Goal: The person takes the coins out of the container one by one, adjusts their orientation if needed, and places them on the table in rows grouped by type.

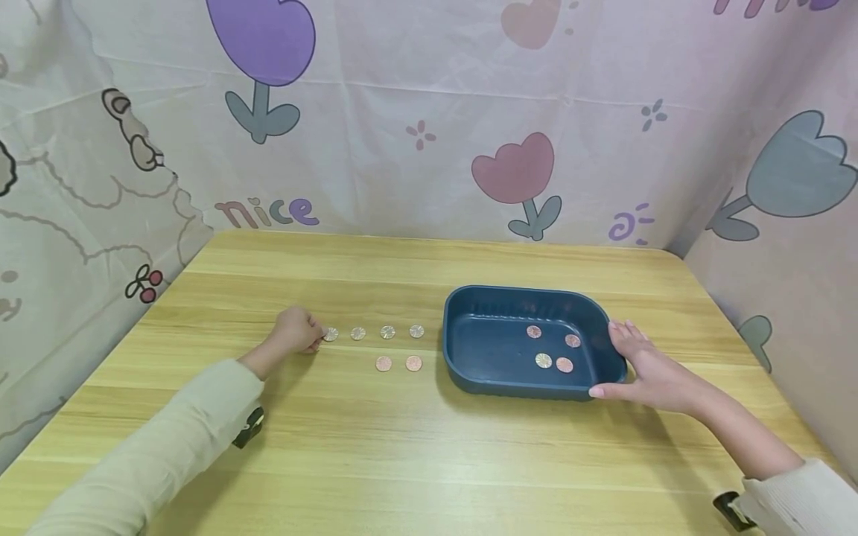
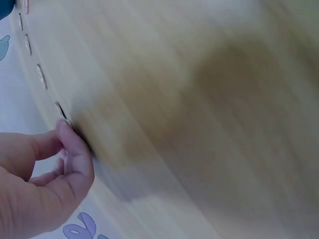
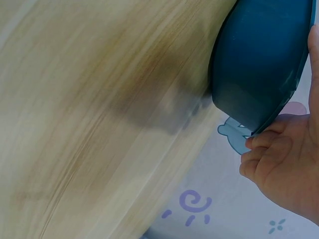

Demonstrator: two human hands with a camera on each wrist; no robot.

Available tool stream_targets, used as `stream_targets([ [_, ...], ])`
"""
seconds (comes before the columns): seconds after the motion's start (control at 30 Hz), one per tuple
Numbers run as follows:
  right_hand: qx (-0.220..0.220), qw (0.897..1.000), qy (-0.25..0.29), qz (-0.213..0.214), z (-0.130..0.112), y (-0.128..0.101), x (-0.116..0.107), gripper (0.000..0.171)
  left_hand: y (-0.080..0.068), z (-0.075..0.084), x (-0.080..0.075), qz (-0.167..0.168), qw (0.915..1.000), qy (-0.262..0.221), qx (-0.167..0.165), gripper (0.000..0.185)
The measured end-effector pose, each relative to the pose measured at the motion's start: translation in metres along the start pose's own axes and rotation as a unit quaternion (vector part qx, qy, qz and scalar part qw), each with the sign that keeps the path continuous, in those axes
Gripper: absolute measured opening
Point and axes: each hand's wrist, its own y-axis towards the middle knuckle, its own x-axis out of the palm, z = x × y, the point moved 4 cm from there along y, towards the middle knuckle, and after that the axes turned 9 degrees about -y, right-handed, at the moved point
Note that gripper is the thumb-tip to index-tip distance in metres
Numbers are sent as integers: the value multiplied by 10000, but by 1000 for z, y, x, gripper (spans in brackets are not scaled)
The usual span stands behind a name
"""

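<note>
Coins lie in a row on the wooden table point(image 1: 429, 447), about in the middle, a bit toward the left edge. The left hand point(image 1: 295, 331) is at the left end of the row. Its fingers are curled, and the fingertips pinch the first silver coin point(image 1: 330, 334), which is flat on the table. In the left wrist view, the thumb point(image 2: 75, 144) presses right down at the coin's edge.

Three more silver coins point(image 1: 387, 332) sit in the same row, each a little apart from the next. Two pink coins point(image 1: 398, 363) sit side by side just in front of the row, nearer the person.

A dark blue tub point(image 1: 482, 380) stands on the right half of the table, just beside the last silver coin. Inside it, near its right wall, are four coins point(image 1: 553, 350): three pink and one silver.

The right hand point(image 1: 646, 368) holds the tub's right end. The fingers lie over the rim and the thumb presses the outer wall near the front corner. The right wrist view shows the tub's blue wall point(image 3: 259, 64) against the palm, with the fingers bent round its edge.

Cream sleeves point(image 1: 161, 454) cover both arms. A curtain point(image 1: 415, 112) with tulips and the word "nice" hangs behind the far edge of the table.
</note>
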Motion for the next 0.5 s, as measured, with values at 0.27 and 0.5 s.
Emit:
stream_targets([
  [0.27, 28, 10000, 24, 7, 1, 0, 1, 111, 3, 4, 1, 76, 9987, 457, -200, 19],
  [0.5, 15, 10000, 21, 12, 0, 0, 0, 111, -5, 24, 1, 614, 9950, 153, 768, 17],
])
